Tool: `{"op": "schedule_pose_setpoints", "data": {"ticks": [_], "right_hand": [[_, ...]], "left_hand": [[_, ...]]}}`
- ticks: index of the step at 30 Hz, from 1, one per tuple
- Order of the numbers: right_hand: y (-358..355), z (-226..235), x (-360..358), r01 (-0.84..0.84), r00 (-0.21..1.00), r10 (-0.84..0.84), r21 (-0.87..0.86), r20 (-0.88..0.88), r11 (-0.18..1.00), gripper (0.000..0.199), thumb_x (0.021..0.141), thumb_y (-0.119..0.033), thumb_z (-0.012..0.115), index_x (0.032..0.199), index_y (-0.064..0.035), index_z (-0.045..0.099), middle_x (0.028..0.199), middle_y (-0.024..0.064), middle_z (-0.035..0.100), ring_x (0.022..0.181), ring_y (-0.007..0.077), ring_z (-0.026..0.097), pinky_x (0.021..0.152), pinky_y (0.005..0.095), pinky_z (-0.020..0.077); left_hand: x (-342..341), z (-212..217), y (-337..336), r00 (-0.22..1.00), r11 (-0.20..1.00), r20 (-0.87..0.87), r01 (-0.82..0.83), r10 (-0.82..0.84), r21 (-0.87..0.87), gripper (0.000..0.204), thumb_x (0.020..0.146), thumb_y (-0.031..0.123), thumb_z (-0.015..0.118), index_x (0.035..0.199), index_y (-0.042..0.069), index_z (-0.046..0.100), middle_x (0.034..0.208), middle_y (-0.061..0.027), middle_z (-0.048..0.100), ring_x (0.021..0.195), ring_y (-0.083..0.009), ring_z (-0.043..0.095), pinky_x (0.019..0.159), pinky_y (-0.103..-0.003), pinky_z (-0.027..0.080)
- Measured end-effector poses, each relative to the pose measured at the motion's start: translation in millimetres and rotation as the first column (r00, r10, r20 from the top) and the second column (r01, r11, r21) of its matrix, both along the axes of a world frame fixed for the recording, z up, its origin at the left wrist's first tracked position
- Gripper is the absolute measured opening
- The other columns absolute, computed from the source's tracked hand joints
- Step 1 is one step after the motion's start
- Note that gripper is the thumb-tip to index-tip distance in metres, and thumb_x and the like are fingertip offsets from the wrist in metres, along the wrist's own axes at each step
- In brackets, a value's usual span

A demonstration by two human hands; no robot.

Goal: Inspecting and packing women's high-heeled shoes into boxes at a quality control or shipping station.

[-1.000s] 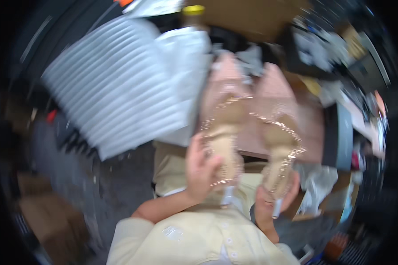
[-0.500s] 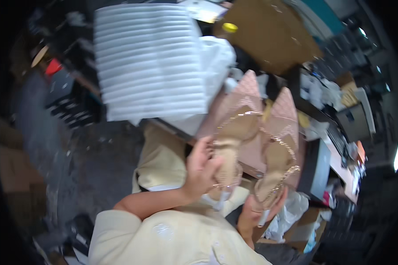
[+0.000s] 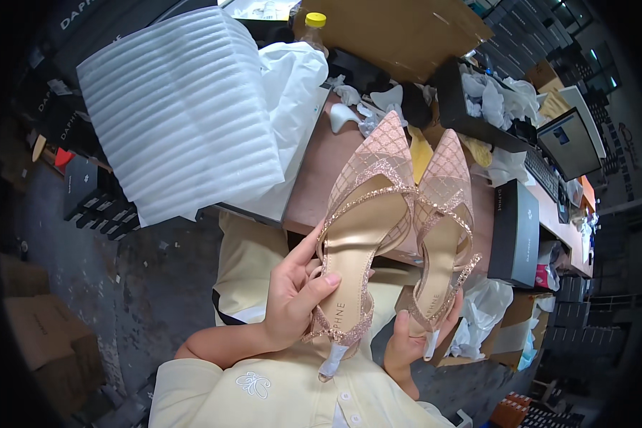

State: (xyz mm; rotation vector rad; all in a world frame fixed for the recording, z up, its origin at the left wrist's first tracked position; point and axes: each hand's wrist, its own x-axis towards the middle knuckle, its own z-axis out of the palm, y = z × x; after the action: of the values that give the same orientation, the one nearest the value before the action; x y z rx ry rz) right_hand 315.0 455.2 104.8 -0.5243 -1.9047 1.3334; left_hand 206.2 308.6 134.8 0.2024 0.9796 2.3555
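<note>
Two pink pointed-toe slingback heels with a mesh lattice over the toes and glittery rose-gold straps are held side by side, toes away from me. My left hand [image 3: 292, 296] is closed round the side of the left shoe [image 3: 349, 267], its thumb lying on the gold insole. My right hand [image 3: 406, 339] grips the right shoe [image 3: 441, 260] near its heel, partly hidden behind it. White wrapping covers both slim heels. Beyond my left hand, a ribbed white foam sheet [image 3: 185, 114] lies over an opened box with white tissue paper [image 3: 292, 78].
A pink-topped table [image 3: 317, 175] extends ahead, with a yellow-capped bottle [image 3: 314, 30], a dark box of crumpled paper [image 3: 492, 107] and a monitor [image 3: 571, 143]. A dark shoebox [image 3: 515, 232] stands at right. Below it is a carton [image 3: 510, 335]; stacked boxes [image 3: 96, 196] stand at left.
The view has swung, so the foam sheet and table sit further left in it. Both shoes stay in my hands; the left one now appears lower and larger.
</note>
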Motion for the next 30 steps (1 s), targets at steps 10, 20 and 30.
{"op": "schedule_pose_setpoints", "data": {"ticks": [10,20,30], "right_hand": [[19.7,-2.3,-28.7,-0.187,0.978,0.085,-0.637,-0.188,0.748,0.077,0.077,-0.027,0.057,0.138,0.0007,0.02,0.117,0.0201,0.052,0.114,0.0312,0.048,0.097,0.0415,0.0414],[41.9,-40.9,-33.3,-0.452,0.874,0.015,-0.826,-0.485,-0.336,0.06,0.084,-0.054,0.035,0.11,-0.0037,0.057,0.09,0.0164,0.061,0.087,0.0323,0.055,0.077,0.0418,0.0446],[28.1,-44.4,-31.5,-0.504,0.791,0.158,-0.777,-0.59,-0.379,0.065,0.083,-0.057,0.03,0.113,-0.0055,0.055,0.086,0.0146,0.06,0.083,0.0304,0.052,0.072,0.0373,0.0416]], "left_hand": [[-25.3,-22.8,17.8,0.959,0.99,0.268,0.06,-0.093,0.128,0.052,0.089,0.006,0.046,0.136,-0.002,0.024,0.118,-0.0209,0.052,0.103,-0.0259,0.059,0.086,-0.035,0.051],[-47.7,-93.5,63.2,0.788,0.566,0.22,0.189,-0.575,0.802,0.033,0.094,0.033,0.042,0.075,0.005,0.047,0.064,-0.005,0.05,0.057,-0.0163,0.054,0.1,-0.041,0.036],[-62.9,-126.4,97.9,0.542,-0.175,-0.428,0.456,-0.723,0.873,0.027,0.091,0.024,0.051,0.079,0.0,0.051,0.076,-0.0104,0.056,0.061,-0.0212,0.063,0.093,-0.04,0.044]]}}
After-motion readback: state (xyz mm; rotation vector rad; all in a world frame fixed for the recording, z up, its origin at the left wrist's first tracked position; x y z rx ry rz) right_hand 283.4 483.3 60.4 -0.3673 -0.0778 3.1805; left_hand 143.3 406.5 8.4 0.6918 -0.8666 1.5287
